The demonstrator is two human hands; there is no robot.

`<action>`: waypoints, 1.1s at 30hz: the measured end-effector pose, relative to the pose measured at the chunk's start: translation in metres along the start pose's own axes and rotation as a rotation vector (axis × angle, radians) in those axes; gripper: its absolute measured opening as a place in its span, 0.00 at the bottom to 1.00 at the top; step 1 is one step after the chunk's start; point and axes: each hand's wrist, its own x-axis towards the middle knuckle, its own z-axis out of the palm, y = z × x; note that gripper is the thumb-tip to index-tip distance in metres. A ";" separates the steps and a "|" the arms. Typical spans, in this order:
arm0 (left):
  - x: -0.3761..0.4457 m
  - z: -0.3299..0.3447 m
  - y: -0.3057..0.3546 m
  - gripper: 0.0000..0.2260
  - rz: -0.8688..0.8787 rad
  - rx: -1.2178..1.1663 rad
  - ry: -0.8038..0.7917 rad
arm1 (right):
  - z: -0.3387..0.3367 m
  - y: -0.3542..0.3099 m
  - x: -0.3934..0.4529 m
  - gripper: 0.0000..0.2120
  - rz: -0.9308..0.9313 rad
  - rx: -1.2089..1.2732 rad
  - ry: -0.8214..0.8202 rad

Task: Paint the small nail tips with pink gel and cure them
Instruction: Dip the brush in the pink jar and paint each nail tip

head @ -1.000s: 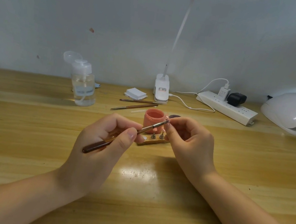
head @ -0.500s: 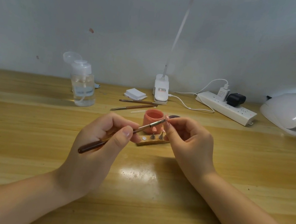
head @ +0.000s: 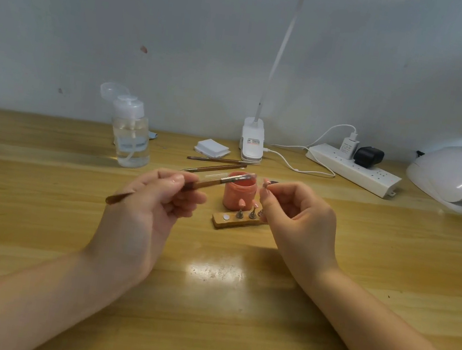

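Note:
My left hand (head: 156,202) pinches a brown-handled gel brush (head: 216,182) whose bristle end hovers over the open pink gel jar (head: 237,195). My right hand (head: 295,214) pinches a small nail tip on its stand (head: 266,183) just right of the brush tip, a small gap between them. In front of the jar lies a wooden holder block (head: 232,220) carrying pink-painted tips (head: 241,205) on metal stands, with one bare round spot at its left end.
A white curing lamp (head: 457,178) sits at the far right, a power strip (head: 353,169) and a clip-lamp base (head: 252,143) along the wall. A pump bottle (head: 131,137), white pads (head: 212,148) and two spare brushes (head: 219,164) lie behind the jar.
The brush tip has drawn back left from the nail tip in my right hand and now sits over the jar. My right hand stays raised in the same place.

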 end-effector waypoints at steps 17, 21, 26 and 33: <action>0.026 -0.013 -0.005 0.10 -0.284 -0.232 0.299 | 0.034 -0.009 -0.009 0.07 0.027 -0.420 -0.236; 0.026 -0.012 -0.008 0.11 -0.291 -0.212 0.297 | 0.035 -0.007 -0.007 0.10 0.024 -0.565 -0.268; 0.026 -0.013 -0.008 0.11 -0.285 -0.219 0.298 | 0.028 -0.007 -0.005 0.14 -0.005 -0.717 -0.311; 0.026 -0.015 -0.009 0.10 -0.281 -0.223 0.294 | -0.024 -0.007 0.029 0.16 0.187 -1.069 -0.502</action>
